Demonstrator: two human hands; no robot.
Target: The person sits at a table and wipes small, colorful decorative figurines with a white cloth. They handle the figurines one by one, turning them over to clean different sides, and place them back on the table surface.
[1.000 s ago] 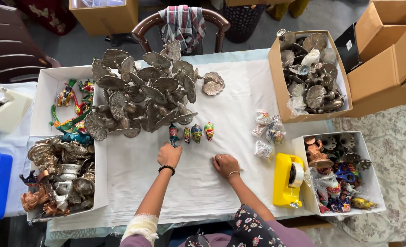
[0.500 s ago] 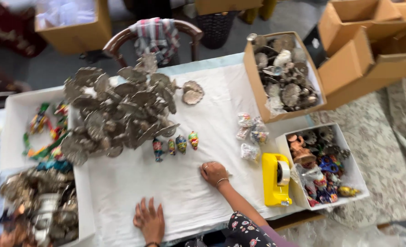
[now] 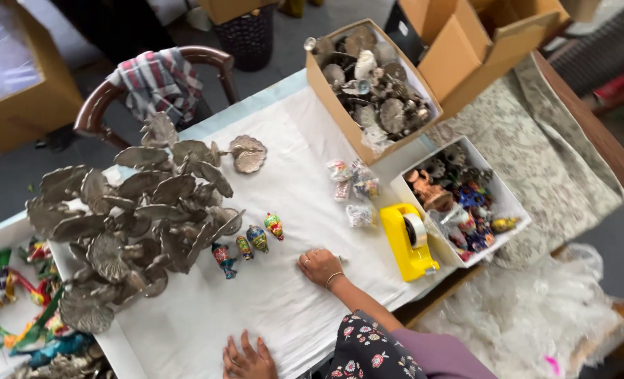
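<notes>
My right hand (image 3: 320, 266) rests on the white cloth (image 3: 291, 302) with its fingers curled, holding nothing I can see. My left hand (image 3: 247, 359) lies flat on the cloth at the near edge, fingers spread and empty. Just beyond my right hand stands a short row of small painted figurines (image 3: 247, 245). Behind them lies a large heap of grey metal leaf-shaped pieces (image 3: 136, 217).
A yellow tape dispenser (image 3: 409, 241) sits right of my right hand, with small plastic-wrapped packets (image 3: 352, 187) above it. A white box of coloured figurines (image 3: 463, 203), a cardboard box of metal pieces (image 3: 371, 84) and a white tray of bright toys (image 3: 17, 309) surround the cloth. A chair (image 3: 157, 84) stands behind.
My left hand has drawn back from the painted figurines to the near edge of the cloth and lies flat. The view has swung and tilted to the right. My right hand has stayed put.
</notes>
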